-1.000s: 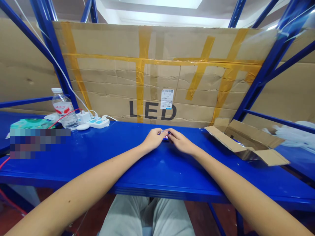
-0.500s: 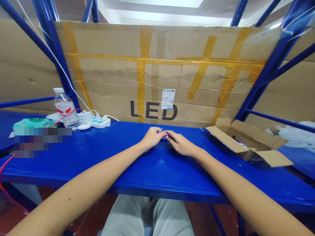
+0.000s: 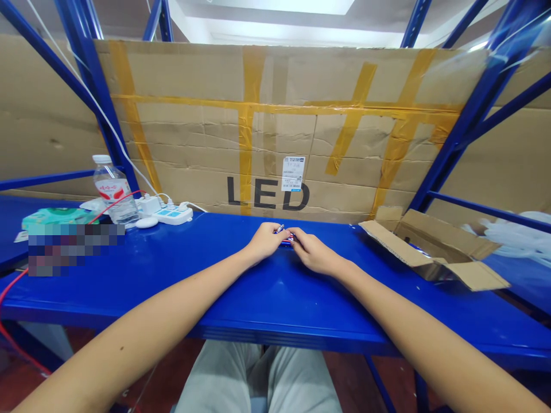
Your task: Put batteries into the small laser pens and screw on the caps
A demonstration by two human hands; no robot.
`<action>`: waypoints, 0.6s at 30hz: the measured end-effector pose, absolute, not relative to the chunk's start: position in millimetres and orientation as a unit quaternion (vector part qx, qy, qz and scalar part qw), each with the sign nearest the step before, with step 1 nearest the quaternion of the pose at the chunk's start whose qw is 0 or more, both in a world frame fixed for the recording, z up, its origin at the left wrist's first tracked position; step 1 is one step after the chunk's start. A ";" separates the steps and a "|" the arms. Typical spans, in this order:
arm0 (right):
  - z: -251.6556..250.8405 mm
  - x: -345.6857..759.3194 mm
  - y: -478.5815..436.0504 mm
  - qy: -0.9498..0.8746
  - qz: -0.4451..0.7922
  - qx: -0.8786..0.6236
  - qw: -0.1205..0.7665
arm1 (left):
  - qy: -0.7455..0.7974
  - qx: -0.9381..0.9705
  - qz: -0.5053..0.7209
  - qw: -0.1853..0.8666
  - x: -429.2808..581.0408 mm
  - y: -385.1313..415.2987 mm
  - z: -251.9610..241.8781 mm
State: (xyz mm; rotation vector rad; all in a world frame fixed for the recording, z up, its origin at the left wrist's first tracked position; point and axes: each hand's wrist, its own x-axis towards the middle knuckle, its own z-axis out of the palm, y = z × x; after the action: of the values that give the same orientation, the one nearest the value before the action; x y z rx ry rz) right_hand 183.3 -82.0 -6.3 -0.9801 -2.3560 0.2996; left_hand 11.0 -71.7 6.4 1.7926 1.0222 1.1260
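My left hand (image 3: pixel 266 241) is closed, its fingertips pinching slim pen-like things (image 3: pixel 287 243) with red, blue and silver parts. A small silver tip pokes up between thumb and forefinger. My right hand (image 3: pixel 313 250) meets it from the other side, fingers curled over the right end of the same things. Both hands rest low over the blue table (image 3: pixel 275 304), near its back edge. Fingers cover most of what is held, so its exact kind and number cannot be made out.
An open cardboard box (image 3: pixel 430 246) with dark items inside stands at right. On the left are a water bottle (image 3: pixel 115 192), a white power strip (image 3: pixel 174 214), a green packet (image 3: pixel 60 219) and a red cable (image 3: pixel 11 287). A large cardboard panel (image 3: pixel 193 143) closes off the back.
The hands keep their place and hold, with only a slight shift of the fingers. The whole view has moved a little.
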 end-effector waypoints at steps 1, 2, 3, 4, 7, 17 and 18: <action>-7.0 183.3 -81.4 -0.881 0.106 -0.367 0.280 | 0.402 0.705 0.443 0.381 11.1 -70.9 5.5; -7.8 183.2 -80.9 -0.881 0.101 -0.369 0.278 | 0.403 0.706 0.444 0.376 11.2 -70.1 4.5; -8.6 183.0 -80.5 -0.881 0.095 -0.372 0.278 | 0.404 0.708 0.445 0.371 11.4 -69.3 3.5; -9.5 182.8 -80.1 -0.880 0.090 -0.375 0.279 | 0.405 0.709 0.446 0.366 11.4 -68.6 2.4; -12.6 182.0 -78.7 -0.873 0.074 -0.386 0.287 | 0.406 0.716 0.445 0.353 11.6 -67.3 0.2; -13.7 186.2 -72.1 -0.819 0.076 -0.448 0.350 | 0.447 0.628 0.363 0.524 19.9 -79.1 7.2; -13.3 185.7 -72.5 -0.819 0.079 -0.447 0.351 | 0.449 0.629 0.356 0.525 21.2 -79.8 6.4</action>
State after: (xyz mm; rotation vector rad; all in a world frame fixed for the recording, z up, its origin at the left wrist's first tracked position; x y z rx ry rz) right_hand 185.7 -72.5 -13.3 -1.1569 -2.1209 0.2053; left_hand 21.2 -79.8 6.4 1.5040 1.0752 0.8526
